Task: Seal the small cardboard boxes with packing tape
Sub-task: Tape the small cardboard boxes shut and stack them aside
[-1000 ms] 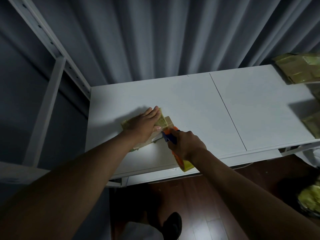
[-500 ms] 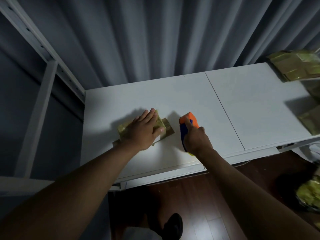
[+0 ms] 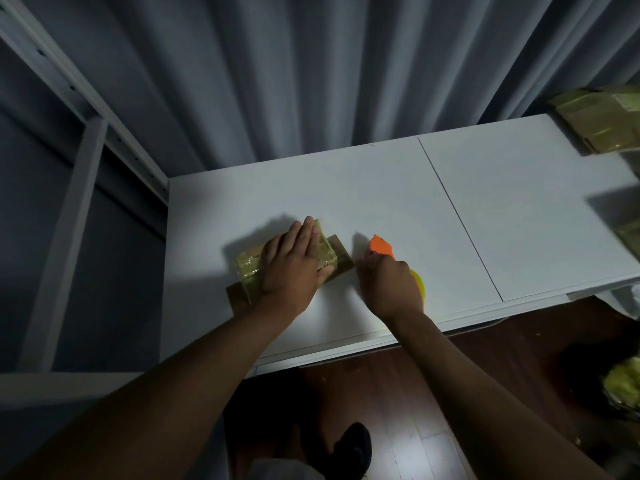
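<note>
head view, the only one here: left hand [image 3: 294, 263] lies flat on top of the small cardboard box [image 3: 249, 268], fingers straight and close together, pressing down on it. the box looks wrapped in shiny yellowish tape and sits on the white table [image 3: 381, 202], toward the near left part. brown cardboard flaps stick out from under it at the near-left and far-right corners.

right hand [image 3: 389, 289] is just beside the box on its right, not touching it as far as i can tell, fingers curled round the tape dispenser [image 3: 379, 245]. the dispenser's orange nose points away from the person and a bit of yellow-green shows behind the hand. it seems to rest on the table but can't say for sure.

more taped boxes [image 3: 602, 126] are stacked at the far right end of the table, well apart from the hands. grey curtain [image 3: 311, 81] hangs behind, a white metal rack [image 3: 86, 133] stands on the left, dark wood floor [image 3: 502, 358] below, and a dark shoe [image 3: 353, 448] shows at the bottom.
</note>
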